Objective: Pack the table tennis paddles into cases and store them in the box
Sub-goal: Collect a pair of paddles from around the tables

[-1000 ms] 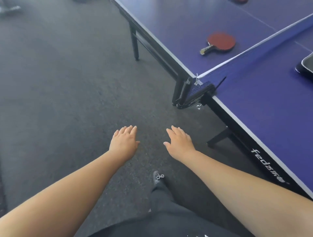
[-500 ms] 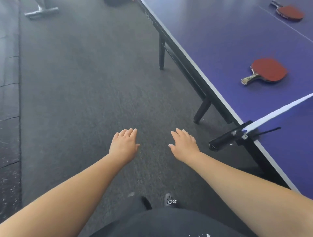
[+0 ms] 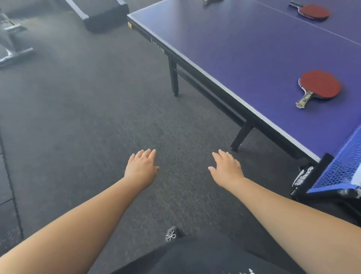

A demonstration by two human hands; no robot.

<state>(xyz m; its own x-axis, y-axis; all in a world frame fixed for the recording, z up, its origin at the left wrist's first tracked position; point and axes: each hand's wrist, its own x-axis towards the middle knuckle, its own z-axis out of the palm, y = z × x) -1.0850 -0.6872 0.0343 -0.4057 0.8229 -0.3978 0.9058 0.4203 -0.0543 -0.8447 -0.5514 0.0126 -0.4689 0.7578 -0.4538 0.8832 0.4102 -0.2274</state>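
Note:
A red paddle (image 3: 319, 84) lies flat on the blue table (image 3: 244, 48), handle toward the near edge. A second red paddle (image 3: 312, 11) lies at the far right, close to the white centre line. Part of a third dark paddle (image 3: 210, 1) shows at the top edge. My left hand (image 3: 141, 168) and my right hand (image 3: 226, 168) are stretched out palm down over the grey floor, fingers straight, holding nothing. Both are left of the table and well short of the nearest paddle. No case or box is in view.
The net (image 3: 343, 166) and its black clamp post (image 3: 312, 180) stand at the right edge, close to my right forearm. Black table legs (image 3: 173, 78) run along the near side. A dark platform (image 3: 105, 15) and grey equipment (image 3: 11, 45) sit at the far left.
The view has moved forward along the table's side past the net post. The corner of the table and further paddles have come into view. Both hands stay out in front, empty.

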